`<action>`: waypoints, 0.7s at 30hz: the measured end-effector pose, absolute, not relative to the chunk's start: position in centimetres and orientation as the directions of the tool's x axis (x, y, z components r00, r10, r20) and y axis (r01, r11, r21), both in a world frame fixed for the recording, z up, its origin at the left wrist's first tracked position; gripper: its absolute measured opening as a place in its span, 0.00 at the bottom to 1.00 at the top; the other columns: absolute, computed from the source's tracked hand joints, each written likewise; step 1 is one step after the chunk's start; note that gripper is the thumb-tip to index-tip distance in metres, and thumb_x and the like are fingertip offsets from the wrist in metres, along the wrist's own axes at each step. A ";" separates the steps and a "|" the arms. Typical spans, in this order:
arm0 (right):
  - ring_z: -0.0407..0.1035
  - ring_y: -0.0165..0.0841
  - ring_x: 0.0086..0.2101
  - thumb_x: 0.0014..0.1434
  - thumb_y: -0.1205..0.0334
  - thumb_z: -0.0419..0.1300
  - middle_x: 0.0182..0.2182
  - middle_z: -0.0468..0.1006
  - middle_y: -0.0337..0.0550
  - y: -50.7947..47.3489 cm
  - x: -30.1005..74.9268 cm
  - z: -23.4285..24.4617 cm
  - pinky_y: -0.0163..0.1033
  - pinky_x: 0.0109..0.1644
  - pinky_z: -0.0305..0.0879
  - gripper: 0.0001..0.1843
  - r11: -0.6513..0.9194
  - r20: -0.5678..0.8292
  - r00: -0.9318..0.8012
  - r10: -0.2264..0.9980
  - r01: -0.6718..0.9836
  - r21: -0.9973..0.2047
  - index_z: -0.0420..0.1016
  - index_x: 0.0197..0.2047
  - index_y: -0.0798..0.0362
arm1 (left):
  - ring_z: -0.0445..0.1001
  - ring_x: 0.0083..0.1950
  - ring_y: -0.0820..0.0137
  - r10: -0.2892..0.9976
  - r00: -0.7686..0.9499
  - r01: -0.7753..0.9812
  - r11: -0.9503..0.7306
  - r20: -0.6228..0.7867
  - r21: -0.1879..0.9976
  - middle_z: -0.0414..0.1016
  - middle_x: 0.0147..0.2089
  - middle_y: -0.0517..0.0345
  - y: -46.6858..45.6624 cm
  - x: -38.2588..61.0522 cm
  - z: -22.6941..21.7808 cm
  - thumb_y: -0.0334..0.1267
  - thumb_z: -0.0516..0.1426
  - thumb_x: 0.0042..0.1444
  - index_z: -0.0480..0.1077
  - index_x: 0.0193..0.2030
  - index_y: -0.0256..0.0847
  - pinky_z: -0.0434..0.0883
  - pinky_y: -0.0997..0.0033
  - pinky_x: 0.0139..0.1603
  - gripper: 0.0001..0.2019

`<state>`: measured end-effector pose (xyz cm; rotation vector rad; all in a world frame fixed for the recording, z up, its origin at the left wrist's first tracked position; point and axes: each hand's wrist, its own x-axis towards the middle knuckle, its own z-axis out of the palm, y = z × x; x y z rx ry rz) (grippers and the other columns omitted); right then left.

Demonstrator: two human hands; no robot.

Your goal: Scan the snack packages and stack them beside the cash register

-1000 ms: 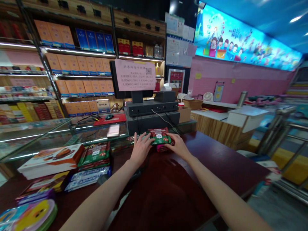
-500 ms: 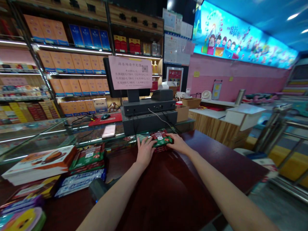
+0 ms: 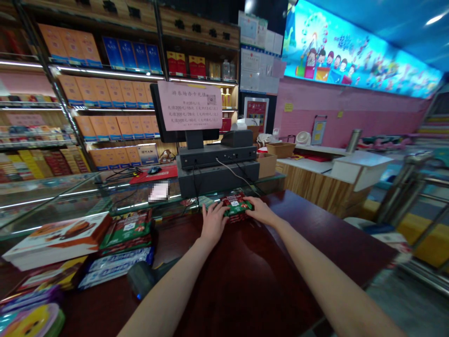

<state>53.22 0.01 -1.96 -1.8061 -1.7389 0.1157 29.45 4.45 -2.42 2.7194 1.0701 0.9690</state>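
Note:
Both my hands reach to the far edge of a dark red counter (image 3: 266,267). A small stack of red and green snack packets (image 3: 235,206) lies there, just in front of the black cash register (image 3: 217,166). My left hand (image 3: 213,221) presses against the stack's left side, fingers curled onto it. On the stack's right side my right hand (image 3: 259,211) grips it the same way. The packets rest flat on the counter between the two hands.
At the left lie an orange and white box (image 3: 56,238), more green packets (image 3: 128,227), blue wrapped bars (image 3: 112,267) and a dark scanner (image 3: 140,278). A glass display case (image 3: 52,196) and stocked shelves (image 3: 105,93) stand behind. A wooden counter (image 3: 315,182) runs to the right.
The packet stack came down from slightly raised to flat on the counter, and my hands closed in on its two sides. The view shifted a little.

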 end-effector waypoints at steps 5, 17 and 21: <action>0.66 0.47 0.60 0.55 0.62 0.60 0.61 0.73 0.49 0.1 53.4 -2.4 0.58 0.64 0.60 0.31 0.052 0.330 0.130 0.935 0.869 -0.491 0.69 0.63 0.48 | 0.64 0.68 0.55 0.643 0.557 0.601 -0.749 0.525 0.279 0.72 0.65 0.54 4.6 29.5 -2.9 0.34 0.59 0.61 0.71 0.57 0.52 0.47 0.29 0.71 0.18; 0.64 0.45 0.62 0.57 0.58 0.60 0.62 0.71 0.50 0.6 54.4 -3.9 0.56 0.66 0.59 0.28 0.092 0.357 0.107 0.928 0.863 -0.497 0.70 0.62 0.49 | 0.63 0.69 0.56 0.671 0.548 0.602 -0.731 0.500 0.321 0.72 0.65 0.54 4.7 29.6 -3.2 0.35 0.59 0.61 0.71 0.57 0.50 0.48 0.33 0.72 0.17; 0.64 0.45 0.62 0.57 0.58 0.61 0.63 0.71 0.50 1.0 54.6 -4.5 0.56 0.67 0.59 0.28 0.103 0.378 0.111 0.919 0.859 -0.501 0.71 0.61 0.49 | 0.63 0.69 0.55 0.677 0.551 0.607 -0.726 0.487 0.322 0.72 0.65 0.54 4.7 29.3 -3.3 0.35 0.59 0.61 0.72 0.56 0.50 0.49 0.33 0.72 0.16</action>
